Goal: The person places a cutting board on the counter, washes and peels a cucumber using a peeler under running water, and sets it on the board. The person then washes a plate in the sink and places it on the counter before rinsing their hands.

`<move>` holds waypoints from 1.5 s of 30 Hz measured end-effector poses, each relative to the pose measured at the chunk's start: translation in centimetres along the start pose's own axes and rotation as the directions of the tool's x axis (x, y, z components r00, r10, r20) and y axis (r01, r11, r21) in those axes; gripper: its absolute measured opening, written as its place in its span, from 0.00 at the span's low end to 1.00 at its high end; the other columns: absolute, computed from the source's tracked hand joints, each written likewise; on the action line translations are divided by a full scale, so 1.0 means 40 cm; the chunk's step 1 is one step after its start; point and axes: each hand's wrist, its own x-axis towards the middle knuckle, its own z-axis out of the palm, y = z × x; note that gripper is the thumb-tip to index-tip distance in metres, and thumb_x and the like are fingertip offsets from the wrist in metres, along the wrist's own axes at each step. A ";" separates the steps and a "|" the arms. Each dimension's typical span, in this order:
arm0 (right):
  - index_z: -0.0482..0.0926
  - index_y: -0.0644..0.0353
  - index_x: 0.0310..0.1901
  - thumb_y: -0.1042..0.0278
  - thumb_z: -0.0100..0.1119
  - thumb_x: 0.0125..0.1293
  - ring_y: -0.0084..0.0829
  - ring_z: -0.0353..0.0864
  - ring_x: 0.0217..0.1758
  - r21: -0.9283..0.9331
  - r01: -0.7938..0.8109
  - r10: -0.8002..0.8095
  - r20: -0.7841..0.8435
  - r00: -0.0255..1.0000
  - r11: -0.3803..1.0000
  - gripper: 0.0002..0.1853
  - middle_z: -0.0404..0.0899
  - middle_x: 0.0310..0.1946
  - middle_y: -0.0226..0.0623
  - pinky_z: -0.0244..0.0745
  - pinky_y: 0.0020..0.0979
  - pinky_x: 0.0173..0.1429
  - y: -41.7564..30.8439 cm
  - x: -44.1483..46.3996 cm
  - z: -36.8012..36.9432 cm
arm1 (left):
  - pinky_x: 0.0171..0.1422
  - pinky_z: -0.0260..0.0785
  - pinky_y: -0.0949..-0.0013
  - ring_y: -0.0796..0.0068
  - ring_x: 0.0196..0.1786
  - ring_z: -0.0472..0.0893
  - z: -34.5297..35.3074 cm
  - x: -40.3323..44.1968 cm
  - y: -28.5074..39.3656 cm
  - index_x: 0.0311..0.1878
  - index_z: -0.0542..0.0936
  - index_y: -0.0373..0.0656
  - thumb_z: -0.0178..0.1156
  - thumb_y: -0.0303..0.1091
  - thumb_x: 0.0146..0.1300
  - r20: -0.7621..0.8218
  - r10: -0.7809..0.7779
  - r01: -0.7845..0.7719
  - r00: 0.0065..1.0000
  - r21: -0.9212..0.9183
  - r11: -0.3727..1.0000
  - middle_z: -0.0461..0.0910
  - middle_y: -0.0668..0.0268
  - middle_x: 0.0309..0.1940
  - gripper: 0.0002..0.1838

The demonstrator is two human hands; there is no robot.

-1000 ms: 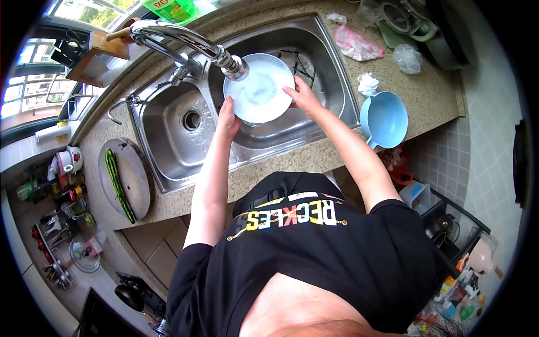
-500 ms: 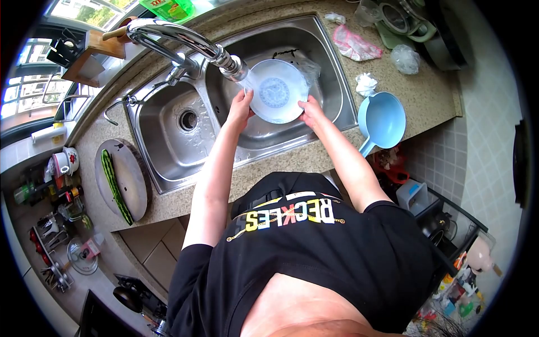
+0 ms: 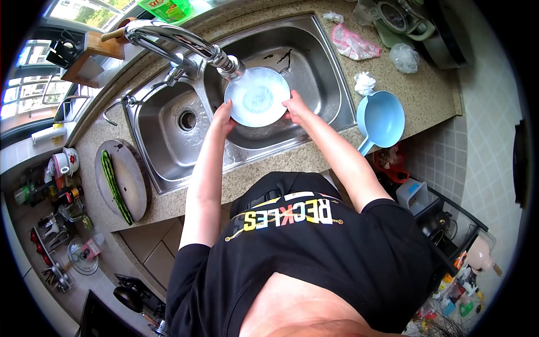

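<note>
Under the chrome faucet [image 3: 229,66] I hold a white plate [image 3: 247,115] with a pale blue pattern at its centre. My left hand [image 3: 223,117] grips the plate's left rim, and my right hand [image 3: 296,106] grips its right rim. Water from the spout lands on the plate and whitens its surface. The plate is above the near left part of the larger sink basin [image 3: 323,84]. Dark scraps [image 3: 286,59] lie on the basin floor behind it.
To the left are a smaller basin with a drain [image 3: 187,119] and a round board [image 3: 135,180] bearing a long green vegetable [image 3: 115,188]. At right lie a blue ladle-like scoop [image 3: 384,118], crumpled white tissue [image 3: 365,83], a pink-white cloth [image 3: 353,42] and a clear plastic bag [image 3: 404,58].
Both hands have brought the plate left and slightly toward me, so the water now strikes farther onto it. More of the basin floor with the dark scraps shows.
</note>
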 end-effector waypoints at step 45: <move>0.61 0.60 0.57 0.76 0.49 0.55 0.42 0.76 0.48 -0.088 0.074 -0.079 -0.059 0.995 0.993 0.25 0.71 0.48 0.44 0.79 0.49 0.40 -0.153 -0.019 -0.055 | 0.55 0.68 0.51 0.57 0.49 0.76 0.127 -0.026 -0.003 0.56 0.65 0.38 0.45 0.22 0.63 -0.027 0.137 -0.139 0.990 -0.200 0.970 0.74 0.55 0.49 0.18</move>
